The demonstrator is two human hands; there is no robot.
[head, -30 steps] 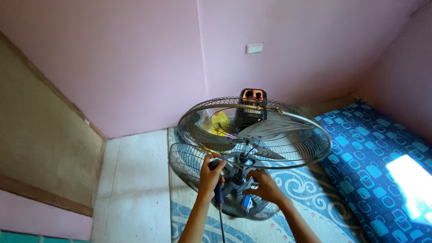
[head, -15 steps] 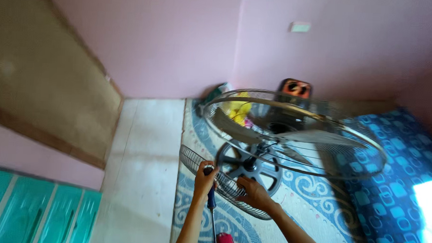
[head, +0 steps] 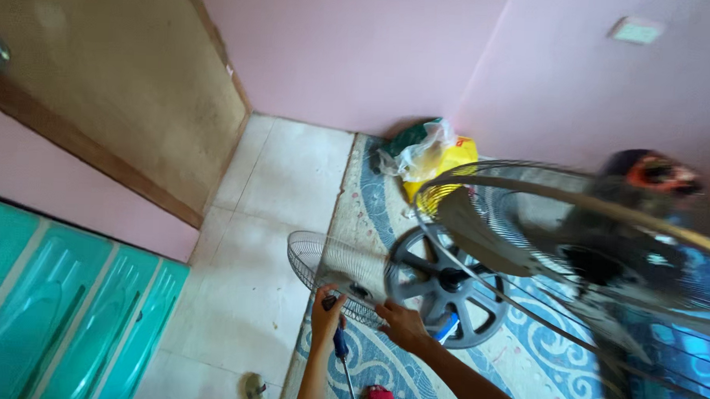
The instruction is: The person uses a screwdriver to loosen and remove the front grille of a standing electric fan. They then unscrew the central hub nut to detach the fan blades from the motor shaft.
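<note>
Pink walls and pale floor tiles frame a patterned rug (head: 514, 362) where the fan (head: 574, 246) stands on its round base (head: 446, 288). One wire grille (head: 333, 269) is already off — both hands grip its near rim, left hand (head: 327, 313) also clutching a screwdriver (head: 340, 348), right hand (head: 398, 323) pinching wire — the other grille remains mounted.

The loose grille (head: 333, 269) lies low in the middle, half on the rug (head: 381, 358) and half on the floor (head: 268, 220). The round base (head: 442, 287) sits just right of it. The fan (head: 589, 247) fills the right side. Bags (head: 427, 156) sit above, by the wall. Both hands, left hand (head: 327, 315) and right hand (head: 400, 325), touch the grille's near edge.
</note>
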